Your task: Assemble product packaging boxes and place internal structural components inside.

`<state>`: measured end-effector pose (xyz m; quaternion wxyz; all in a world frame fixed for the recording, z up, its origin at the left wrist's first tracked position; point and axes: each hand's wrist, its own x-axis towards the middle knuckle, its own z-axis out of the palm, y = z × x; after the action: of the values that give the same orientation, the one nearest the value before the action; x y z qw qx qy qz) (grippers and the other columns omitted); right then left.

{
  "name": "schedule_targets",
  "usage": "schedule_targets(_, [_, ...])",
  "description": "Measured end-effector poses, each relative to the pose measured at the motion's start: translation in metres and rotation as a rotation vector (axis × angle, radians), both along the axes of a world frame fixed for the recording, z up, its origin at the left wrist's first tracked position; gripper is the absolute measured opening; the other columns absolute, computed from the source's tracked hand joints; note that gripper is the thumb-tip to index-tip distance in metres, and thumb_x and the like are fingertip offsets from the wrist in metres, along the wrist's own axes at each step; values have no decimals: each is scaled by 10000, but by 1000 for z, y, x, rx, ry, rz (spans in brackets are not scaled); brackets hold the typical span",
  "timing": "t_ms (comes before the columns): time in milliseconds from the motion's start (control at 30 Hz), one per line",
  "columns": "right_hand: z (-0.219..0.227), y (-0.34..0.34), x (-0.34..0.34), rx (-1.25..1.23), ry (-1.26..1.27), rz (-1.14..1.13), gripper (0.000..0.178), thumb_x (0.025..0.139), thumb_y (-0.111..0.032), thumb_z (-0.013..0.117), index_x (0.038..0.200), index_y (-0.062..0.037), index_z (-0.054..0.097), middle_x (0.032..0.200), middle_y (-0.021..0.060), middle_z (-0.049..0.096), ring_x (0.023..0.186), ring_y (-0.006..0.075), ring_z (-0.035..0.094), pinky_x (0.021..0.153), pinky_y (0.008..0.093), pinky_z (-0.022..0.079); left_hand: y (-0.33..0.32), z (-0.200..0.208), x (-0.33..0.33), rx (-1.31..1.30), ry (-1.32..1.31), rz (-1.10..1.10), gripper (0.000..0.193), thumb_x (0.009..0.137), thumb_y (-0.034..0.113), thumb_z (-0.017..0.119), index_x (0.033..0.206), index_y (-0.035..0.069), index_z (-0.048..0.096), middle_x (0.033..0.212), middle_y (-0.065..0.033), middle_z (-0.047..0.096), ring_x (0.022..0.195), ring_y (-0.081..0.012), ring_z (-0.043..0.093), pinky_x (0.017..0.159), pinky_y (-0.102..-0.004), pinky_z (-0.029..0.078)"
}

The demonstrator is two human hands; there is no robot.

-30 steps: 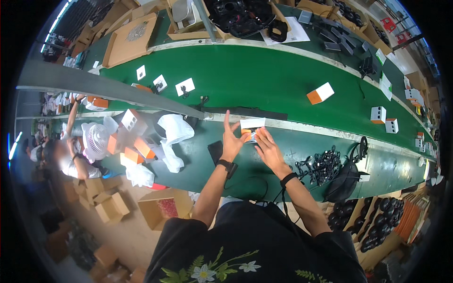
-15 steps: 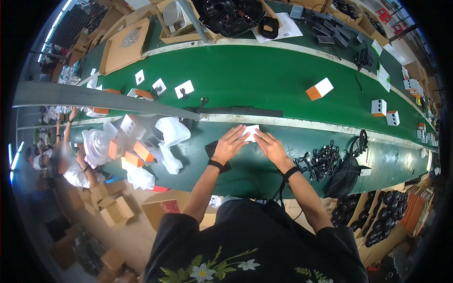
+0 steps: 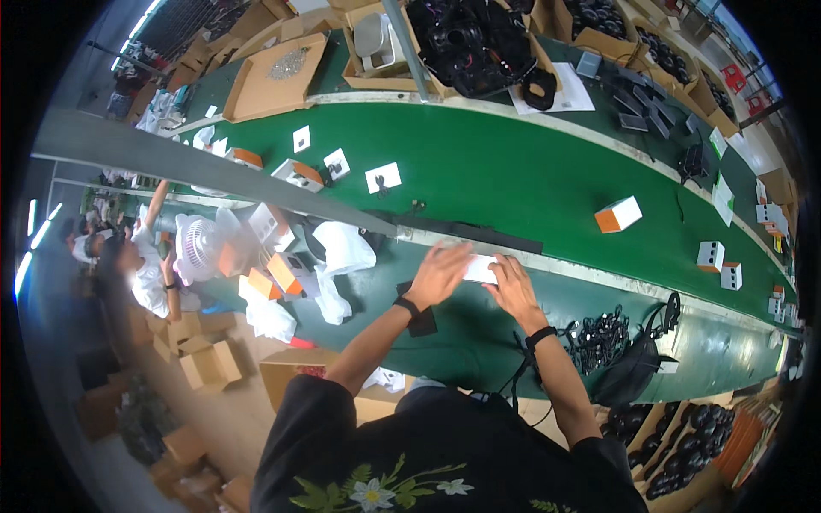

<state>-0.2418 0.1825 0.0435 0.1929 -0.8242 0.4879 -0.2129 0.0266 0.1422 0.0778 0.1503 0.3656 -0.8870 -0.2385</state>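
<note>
A small white piece (image 3: pixel 481 269), flat and card-like, is between my hands over the near strip of the green bench. My right hand (image 3: pixel 516 292) grips its right end, thumb below and fingers on top. My left hand (image 3: pixel 440 274) is at its left end, its fingers smeared by motion, so I cannot tell whether they press on it. Under my left wrist lies a dark flat pad (image 3: pixel 419 315). Right of my right hand sits a heap of black cables (image 3: pixel 597 340), with a black bag (image 3: pixel 629 369) beside it.
A metal bar (image 3: pixel 256 184) slants across the left. White-and-orange boxes (image 3: pixel 617 215) and white cards with small black parts (image 3: pixel 383 178) lie on the green belt (image 3: pixel 496 162). A pink fan (image 3: pixel 198 248) and white plastic bags (image 3: pixel 342 248) are left. A co-worker (image 3: pixel 152 274) is far left.
My view has shifted, so the bench appears lower and farther right. The white piece shows more of its face between my hands. My left hand has moved and is now blurred.
</note>
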Motion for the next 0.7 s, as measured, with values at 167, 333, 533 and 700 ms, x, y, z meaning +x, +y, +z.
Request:
schedule_targets(167, [26,-45,-22,-83,-112,-531,502,876,-222,894,1275,-80,623,1359,167,649,1239,418,621,1021,516,567,-148,-38,28,-193,112,1143,411,986,185,767,1364,66,660,1329,-219,669,1217,-442,620,1039,-541,523])
schedule_targets(333, [44,-100,-80,-88,57,-861,428,938,-99,817,1315,-81,614,1355,167,652,1237,424,616,1035,527,533,-192,-83,93,-3,-243,1472,612,913,205,837,1450,103,562,1353,-191,589,1308,-418,574,1004,-551,575])
schedule_targets(533, [16,-93,-158,21,92,-816,414,982,-2,713,1378,-80,621,1489,198,611,1319,448,592,1099,539,515,-151,-107,66,-88,-156,1215,445,951,69,742,1377,108,619,1116,-156,705,1052,-413,704,910,-552,587])
schedule_targets(700, [30,-28,-116,-11,-56,-843,481,1001,-26,695,1472,-30,603,1535,265,575,1422,478,544,1211,529,444,-97,-108,43,125,58,1003,711,907,80,849,1550,97,547,1218,-179,687,1015,-393,707,886,-540,574])
